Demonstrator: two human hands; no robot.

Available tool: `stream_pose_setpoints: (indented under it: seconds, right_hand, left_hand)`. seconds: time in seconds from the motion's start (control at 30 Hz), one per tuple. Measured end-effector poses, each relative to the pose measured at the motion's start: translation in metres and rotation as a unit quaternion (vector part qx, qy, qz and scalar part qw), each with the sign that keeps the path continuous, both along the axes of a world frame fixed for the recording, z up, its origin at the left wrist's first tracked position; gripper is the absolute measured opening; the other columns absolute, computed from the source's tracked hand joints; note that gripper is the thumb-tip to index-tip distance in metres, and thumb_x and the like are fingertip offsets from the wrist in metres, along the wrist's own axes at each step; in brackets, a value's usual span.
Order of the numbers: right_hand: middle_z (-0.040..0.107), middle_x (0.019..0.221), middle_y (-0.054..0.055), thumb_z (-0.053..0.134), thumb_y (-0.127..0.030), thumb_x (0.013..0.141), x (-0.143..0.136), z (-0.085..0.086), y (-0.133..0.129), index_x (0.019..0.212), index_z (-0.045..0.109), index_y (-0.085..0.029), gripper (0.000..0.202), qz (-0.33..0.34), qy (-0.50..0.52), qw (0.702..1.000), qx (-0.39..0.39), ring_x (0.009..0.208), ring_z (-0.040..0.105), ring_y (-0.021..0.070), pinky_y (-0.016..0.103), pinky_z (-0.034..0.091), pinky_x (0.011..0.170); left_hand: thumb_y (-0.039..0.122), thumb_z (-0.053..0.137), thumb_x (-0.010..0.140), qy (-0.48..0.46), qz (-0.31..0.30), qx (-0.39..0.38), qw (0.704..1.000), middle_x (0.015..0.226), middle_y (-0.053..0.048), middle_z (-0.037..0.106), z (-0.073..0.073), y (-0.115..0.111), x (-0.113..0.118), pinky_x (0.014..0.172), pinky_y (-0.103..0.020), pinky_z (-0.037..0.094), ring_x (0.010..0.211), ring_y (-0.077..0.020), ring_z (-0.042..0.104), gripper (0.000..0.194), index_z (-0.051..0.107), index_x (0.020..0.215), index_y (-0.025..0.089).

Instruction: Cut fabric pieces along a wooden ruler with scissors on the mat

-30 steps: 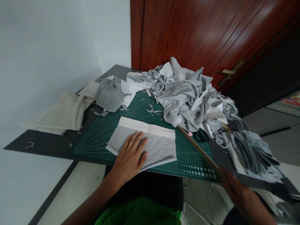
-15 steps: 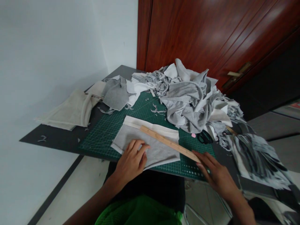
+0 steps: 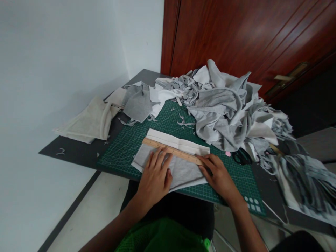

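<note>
A folded piece of grey fabric (image 3: 183, 171) with a pale strip along its far edge lies on the green cutting mat (image 3: 120, 150). Across it, just below the pale strip, rests a wooden ruler (image 3: 181, 154). My left hand (image 3: 156, 175) lies on the fabric with its fingers stretched out, the fingertips at the ruler's near edge. At the ruler's right end, my right hand (image 3: 216, 175) grips it between fingers and thumb, low over the fabric's right edge.
A large heap of grey and white cloth (image 3: 223, 112) covers the back right. Black-handled scissors (image 3: 241, 156) and a pink piece (image 3: 228, 154) lie beside it. Cream fabric (image 3: 89, 120) sits at the left; thin offcuts (image 3: 185, 122) litter the mat. More strips (image 3: 307, 185) lie far right.
The ruler has come left and swung from a slant to lie along the pale strip. My right hand moved left with it; my left hand's fingers stretched out toward the ruler.
</note>
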State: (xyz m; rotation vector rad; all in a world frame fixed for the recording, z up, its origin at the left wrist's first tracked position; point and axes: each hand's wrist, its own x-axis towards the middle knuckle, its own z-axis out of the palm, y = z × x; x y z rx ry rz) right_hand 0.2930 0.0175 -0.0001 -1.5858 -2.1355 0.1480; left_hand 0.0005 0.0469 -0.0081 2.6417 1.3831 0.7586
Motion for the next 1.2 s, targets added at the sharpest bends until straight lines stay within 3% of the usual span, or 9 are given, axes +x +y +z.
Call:
stream_pose_setpoints:
  seconds: [0.3, 0.5, 0.77, 1.03, 1.2]
  right_hand:
    - [0.067, 0.123, 0.011, 0.053, -0.038, 0.114, 0.017, -0.008, 0.004, 0.148, 0.073, -0.03, 0.04, 0.006, 0.018, 1.0, 0.004, 0.115, 0.064, 0.0295, 0.051, 0.055, 0.103]
    - [0.067, 0.123, 0.01, 0.057, -0.038, 0.113, 0.013, -0.012, 0.003, 0.147, 0.074, -0.031, 0.039, -0.013, 0.048, 0.998, 0.026, 0.115, 0.064, 0.0294, 0.05, 0.056, 0.104]
    - [0.073, 0.124, 0.011, 0.059, -0.038, 0.113, 0.007, -0.011, 0.005, 0.142, 0.076, -0.027, 0.036, -0.018, 0.05, 0.997, 0.049, 0.116, 0.066, 0.0308, 0.053, 0.056, 0.103]
    - [0.073, 0.119, 0.012, 0.063, -0.047, 0.11, 0.023, -0.014, -0.011, 0.13, 0.081, -0.025, 0.035, -0.104, 0.064, 0.991, 0.052, 0.112, 0.067, 0.0318, 0.052, 0.056, 0.101]
    - [0.073, 0.114, 0.013, 0.061, -0.055, 0.11, 0.03, -0.019, -0.016, 0.122, 0.083, -0.022, 0.04, -0.144, 0.047, 0.983, 0.099, 0.104, 0.067, 0.0314, 0.049, 0.057, 0.093]
  left_hand:
    - [0.024, 0.051, 0.104, 0.016, -0.015, -0.024, 0.999, 0.174, -0.016, 0.048, 0.004, 0.001, 0.0, 0.135, -0.061, 0.038, 0.168, -0.0381, 0.036, 0.061, 0.049, 0.164, 0.014]
    - [0.024, 0.055, 0.102, 0.023, -0.001, -0.025, 0.999, 0.18, -0.018, 0.037, 0.004, 0.0, 0.002, 0.137, -0.06, 0.036, 0.171, -0.0383, 0.03, 0.066, 0.046, 0.167, 0.014]
    - [0.025, 0.054, 0.102, 0.022, -0.001, -0.032, 0.999, 0.179, -0.018, 0.038, 0.004, 0.001, 0.003, 0.138, -0.062, 0.034, 0.171, -0.0382, 0.029, 0.068, 0.043, 0.168, 0.016]
    - [0.025, 0.05, 0.104, 0.045, -0.003, -0.025, 0.999, 0.183, -0.02, 0.031, 0.001, 0.002, 0.004, 0.137, -0.063, 0.032, 0.173, -0.0381, 0.026, 0.07, 0.038, 0.172, 0.012]
    - [0.027, 0.048, 0.106, 0.059, 0.006, -0.023, 0.998, 0.183, -0.019, 0.031, 0.002, 0.002, 0.006, 0.138, -0.06, 0.031, 0.172, -0.0364, 0.028, 0.066, 0.044, 0.17, 0.012]
